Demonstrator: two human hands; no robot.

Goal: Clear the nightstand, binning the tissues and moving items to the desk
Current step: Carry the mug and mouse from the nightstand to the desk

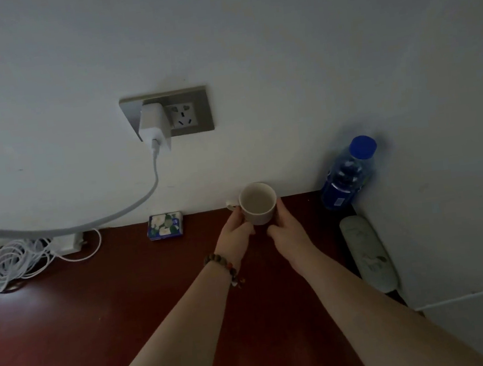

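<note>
Two hands, the left hand and the right hand, curl their fingers around one small white cup over the dark red wooden table. One blue-capped water bottle stands near.

Both hands meet at a white cup near the back of the dark red desk; the left hand, a bead bracelet at its wrist, grips the handle side; the right hand curls round the other side; left of the cup lies a floral tissue pack; farther left, a coiled white cable; right, a blue-capped water bottle and a remote against the wall.
</note>
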